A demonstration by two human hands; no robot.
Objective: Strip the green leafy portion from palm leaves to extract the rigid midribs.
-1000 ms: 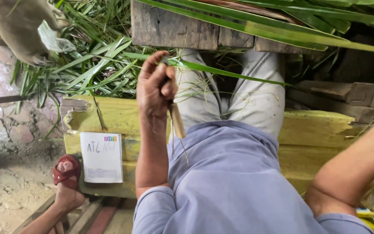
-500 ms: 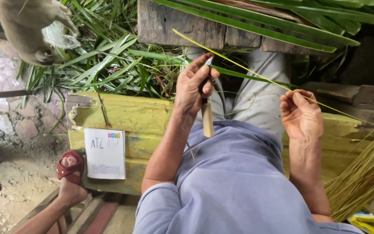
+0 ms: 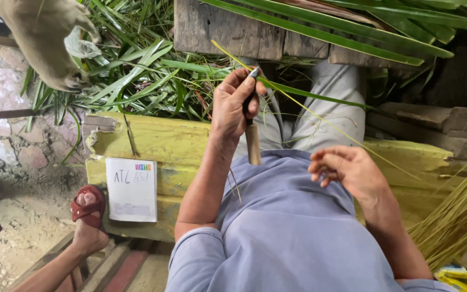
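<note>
A white notebook [image 3: 131, 189] lies on the yellow wooden bench [image 3: 152, 143], and just left of it a foot in a red sandal [image 3: 86, 208] rests on the dirt ground. Green leaves [image 3: 131, 70] are heaped behind the bench beside a worn wooden plank [image 3: 228, 30], with a grey cloth [image 3: 41, 38] hanging at the upper left. A bundle of thin yellowish sticks [image 3: 460, 216] leans in at the right edge.

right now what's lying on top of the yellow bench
A white notebook lies flat on the yellow bench, left of the seated person, with a thin dry stalk above it. The person's body covers the bench's middle, so anything there is hidden.
</note>
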